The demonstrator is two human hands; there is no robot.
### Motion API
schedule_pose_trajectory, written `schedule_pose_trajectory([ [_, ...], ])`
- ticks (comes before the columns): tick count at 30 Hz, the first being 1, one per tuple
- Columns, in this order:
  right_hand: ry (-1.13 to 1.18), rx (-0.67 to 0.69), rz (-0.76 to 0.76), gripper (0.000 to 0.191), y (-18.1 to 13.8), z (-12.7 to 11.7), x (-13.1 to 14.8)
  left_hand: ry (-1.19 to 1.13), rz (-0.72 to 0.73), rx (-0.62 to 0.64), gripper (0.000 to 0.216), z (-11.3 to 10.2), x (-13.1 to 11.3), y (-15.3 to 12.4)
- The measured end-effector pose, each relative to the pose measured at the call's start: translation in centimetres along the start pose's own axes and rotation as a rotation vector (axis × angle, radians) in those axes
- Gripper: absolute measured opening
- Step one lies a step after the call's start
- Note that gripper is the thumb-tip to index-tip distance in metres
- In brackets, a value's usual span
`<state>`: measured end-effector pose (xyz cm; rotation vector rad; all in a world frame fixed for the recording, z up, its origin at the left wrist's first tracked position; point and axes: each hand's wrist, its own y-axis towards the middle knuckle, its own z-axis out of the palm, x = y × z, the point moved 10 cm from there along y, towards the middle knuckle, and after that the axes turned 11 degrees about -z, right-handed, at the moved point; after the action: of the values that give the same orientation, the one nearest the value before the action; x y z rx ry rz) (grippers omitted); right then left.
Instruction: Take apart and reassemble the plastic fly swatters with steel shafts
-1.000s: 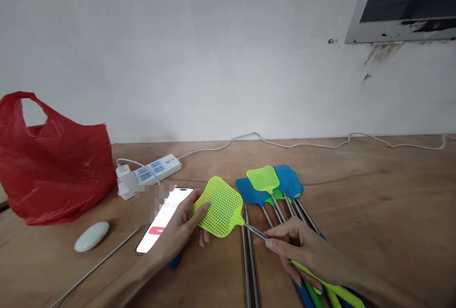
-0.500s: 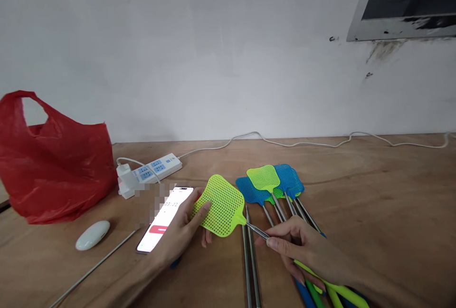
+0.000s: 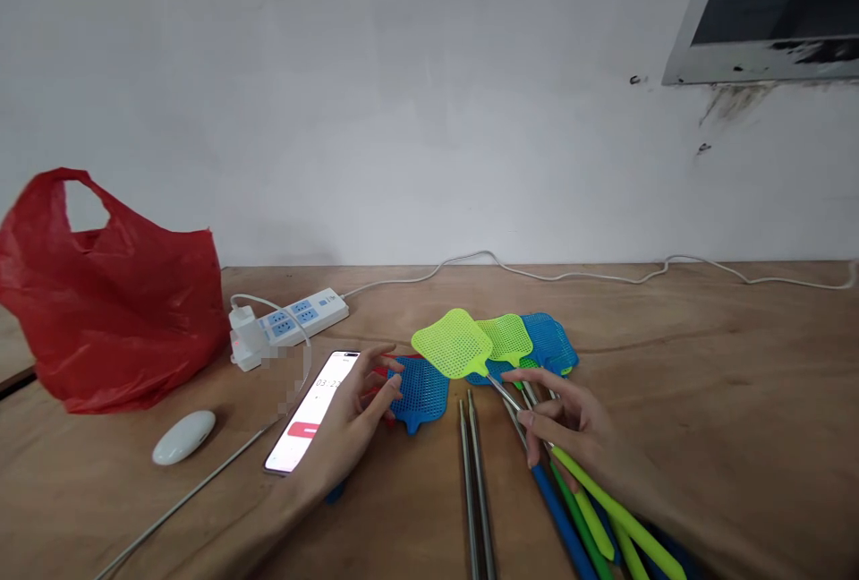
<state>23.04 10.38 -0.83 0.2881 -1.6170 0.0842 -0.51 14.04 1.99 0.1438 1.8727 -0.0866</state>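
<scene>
My right hand [image 3: 567,423] pinches the metal shaft of a yellow-green fly swatter [image 3: 453,345], whose head hangs over the other swatters. Its yellow-green handle slants down to the lower right. My left hand [image 3: 359,410] has its fingers apart at the left edge of a loose blue swatter head [image 3: 419,390]; whether it touches is unclear. Something red peeks out behind that head. Two bare metal rods [image 3: 473,481] lie between my hands. Beneath and beyond my right hand are several assembled swatters with blue heads [image 3: 547,338] and a yellow-green head [image 3: 510,336].
A lit phone [image 3: 310,419] lies beside my left forearm. Further left are a white oval device [image 3: 183,437], a grey-white cable [image 3: 194,498] and a red plastic bag [image 3: 121,294]. A power strip [image 3: 315,311] sits near the wall, its cord [image 3: 570,276] running along the back.
My left hand has let go of the yellow-green swatter head. My right hand has carried that swatter rightward and away towards the pile, uncovering the blue head.
</scene>
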Motion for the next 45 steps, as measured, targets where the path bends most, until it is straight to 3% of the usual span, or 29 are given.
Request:
schedule_pose_trajectory([
  [4, -0.123, -0.075, -0.146, 0.032, 0.2, -1.0, 0.9, 0.162, 0.061, -0.009, 0.022, 0.2, -0.1, -0.4],
  [15, -0.641, -0.152, -0.471, 0.013, -0.8, -1.7, 3.3, 0.587, 0.276, 0.033, 0.014, 2.5, -2.7, -1.7],
  [27, -1.086, -0.034, -0.415, 0.009, -0.1, -0.9, 2.4, 0.696, 0.277, 0.091, 0.016, 3.3, -2.3, -1.7],
  [31, -1.116, 0.013, -0.417, 0.014, -0.1, -0.5, 2.4, 0.747, 0.238, 0.054, 0.042, 3.2, -1.7, -1.6],
  [35, -1.066, -0.036, -0.437, 0.025, -0.2, -0.9, 2.9, 0.730, 0.117, 0.054, 0.062, 2.8, -0.7, -1.1],
  [40, -1.027, -0.097, -0.513, 0.050, -0.5, -1.3, 3.1, 0.726, 0.079, 0.089, 0.067, 2.8, -0.5, -1.1],
  [45, -0.957, -0.106, -0.510, 0.038, -0.5, -1.4, 3.0, 0.742, 0.129, 0.110, 0.067, 3.4, -0.9, -1.5],
])
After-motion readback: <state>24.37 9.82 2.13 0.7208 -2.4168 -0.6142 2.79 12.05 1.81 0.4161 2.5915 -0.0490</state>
